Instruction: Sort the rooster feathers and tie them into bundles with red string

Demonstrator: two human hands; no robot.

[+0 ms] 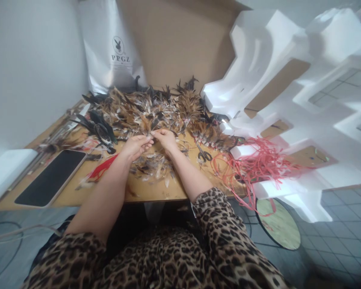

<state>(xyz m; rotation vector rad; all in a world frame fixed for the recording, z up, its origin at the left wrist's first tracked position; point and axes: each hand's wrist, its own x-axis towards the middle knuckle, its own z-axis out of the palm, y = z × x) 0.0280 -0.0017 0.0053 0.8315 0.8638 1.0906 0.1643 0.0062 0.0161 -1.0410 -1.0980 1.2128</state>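
Both hands meet over the front of a large heap of brown and black feathers (129, 106). My left hand (136, 147) is closed in a pinch, its fingertips close against those of the right. A small brown feather (146, 123) seems to stand up from between them, though the pinch itself is too small to make out clearly. My right hand (165, 139) is pinched as well, thumb and forefinger together. Loose feather bits (156, 166) are scattered on the wooden table (152, 195) below the hands.
Scissors (203, 154) lie right of the hands, near tangled red strips (258, 160). A phone (51, 178) rests at left beside a white box (9, 172). White foam pieces (258, 60) crowd the right side. Behind the feathers stand a silver bag (111, 48) and cardboard (183, 44).
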